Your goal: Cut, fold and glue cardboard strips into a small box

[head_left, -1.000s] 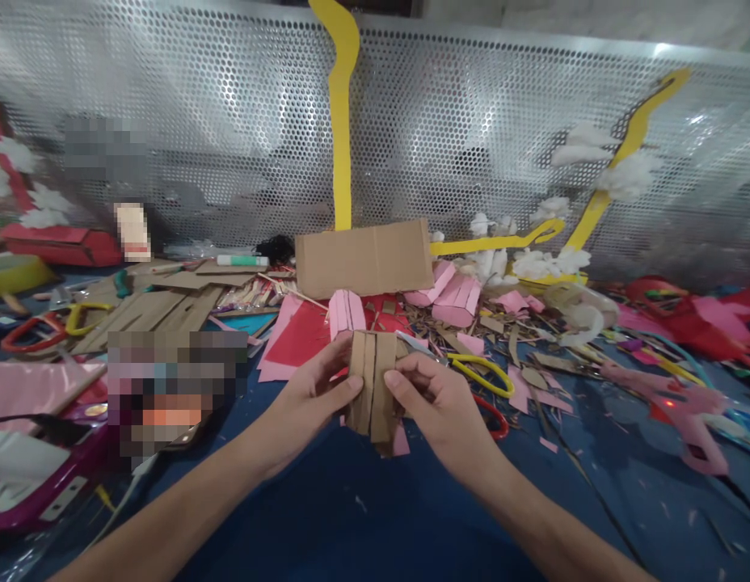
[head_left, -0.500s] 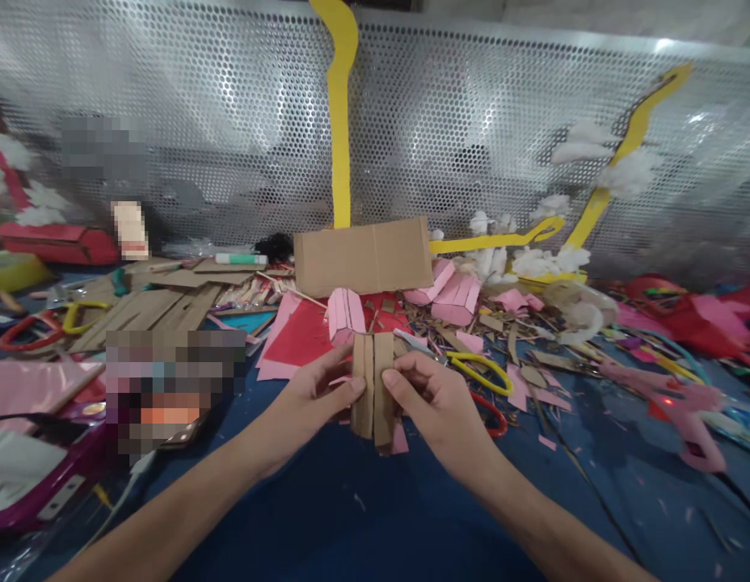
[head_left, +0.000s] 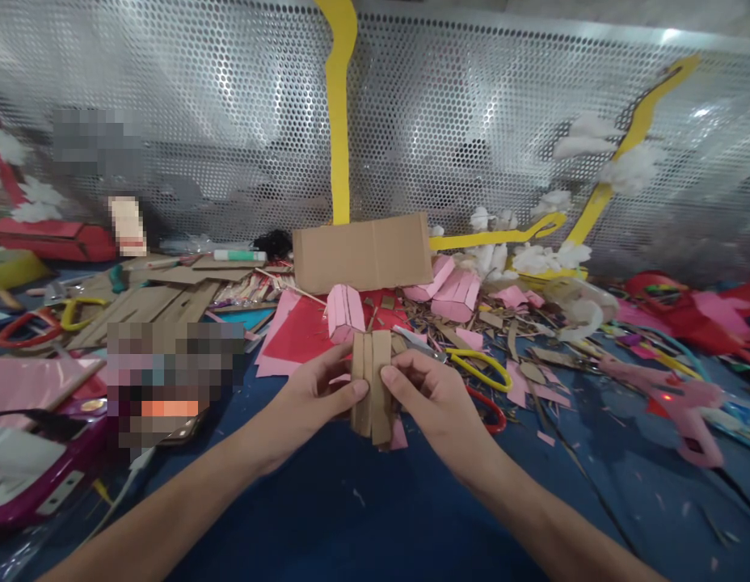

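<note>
Two narrow flat strips of cardboard [head_left: 372, 392] stand side by side between the person's hands, above the blue table [head_left: 363, 517] and straight ahead of the chest. Their long axis runs nearly along the 12-to-6 line, one end towards the far side and the other towards the wearer (whether they are joined, I cannot tell). The left hand [head_left: 323, 392], at 9 o'clock, pinches the left strip, thumb on its near face and fingers behind; the right hand [head_left: 432, 392], at 3 o'clock, pinches the right strip likewise, its fingertips partly hidden. Just beyond, towards 11 o'clock, sits a small pink paper box [head_left: 344, 314], with a larger cardboard box [head_left: 363, 255] at 12. Scissors [head_left: 502, 383] lie near the right hand at 2 o'clock, and a pink glue gun [head_left: 666, 392] rests well apart at 3.
</note>
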Action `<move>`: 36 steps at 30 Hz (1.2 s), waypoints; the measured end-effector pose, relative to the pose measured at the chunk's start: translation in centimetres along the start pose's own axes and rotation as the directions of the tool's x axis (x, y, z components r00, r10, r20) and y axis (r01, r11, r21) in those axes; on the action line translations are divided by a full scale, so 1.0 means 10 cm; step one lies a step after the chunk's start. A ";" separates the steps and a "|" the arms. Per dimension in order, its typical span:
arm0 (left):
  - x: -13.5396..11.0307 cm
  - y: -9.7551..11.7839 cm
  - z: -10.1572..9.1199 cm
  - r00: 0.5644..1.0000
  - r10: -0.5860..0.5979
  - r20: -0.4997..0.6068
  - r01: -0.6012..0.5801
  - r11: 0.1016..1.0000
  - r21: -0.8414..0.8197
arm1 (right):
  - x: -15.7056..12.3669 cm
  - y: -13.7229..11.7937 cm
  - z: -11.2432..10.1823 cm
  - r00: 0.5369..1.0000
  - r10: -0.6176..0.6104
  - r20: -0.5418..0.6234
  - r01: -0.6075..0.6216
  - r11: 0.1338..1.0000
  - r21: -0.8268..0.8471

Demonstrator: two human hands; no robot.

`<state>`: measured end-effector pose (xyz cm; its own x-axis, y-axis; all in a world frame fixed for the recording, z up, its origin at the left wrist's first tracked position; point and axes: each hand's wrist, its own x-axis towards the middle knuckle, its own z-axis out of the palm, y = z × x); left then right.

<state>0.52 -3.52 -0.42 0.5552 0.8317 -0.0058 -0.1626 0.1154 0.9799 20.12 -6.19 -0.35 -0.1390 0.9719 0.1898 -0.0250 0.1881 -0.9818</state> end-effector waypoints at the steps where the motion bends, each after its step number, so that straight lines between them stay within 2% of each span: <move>1: 0.00 0.01 0.01 1.000 -0.002 -0.004 0.002 1.000 -0.001 | 0.00 0.00 0.00 1.000 0.000 0.000 0.000 1.000 0.008; 11: -0.02 0.03 0.06 0.998 -0.044 -0.052 0.040 0.997 -0.068 | -0.02 -0.01 0.02 0.999 0.041 -0.008 -0.040 0.998 0.049; 20: -0.01 0.02 0.04 0.998 -0.041 -0.036 0.039 0.998 -0.053 | 0.00 0.00 0.02 1.000 0.028 -0.010 -0.028 1.000 0.000; 24: -0.01 0.01 0.07 1.000 -0.007 0.012 0.007 1.000 -0.029 | -0.01 0.00 0.02 1.000 0.006 -0.027 -0.008 0.997 -0.077; 29: -0.02 -0.01 0.11 0.996 0.087 0.018 -0.087 0.996 0.036 | -0.04 -0.06 0.05 0.999 -0.024 -0.035 0.016 0.978 -0.209; 36: -0.03 -0.03 0.09 0.989 0.148 -0.003 -0.146 0.979 0.144 | -0.11 -0.09 0.08 1.000 -0.020 0.007 0.021 0.979 -0.202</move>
<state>1.10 -4.31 -0.51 0.5225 0.8413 0.1387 -0.1228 -0.0867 0.9886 19.49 -7.50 0.37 -0.1451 0.9669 0.2096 0.1723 0.2333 -0.9570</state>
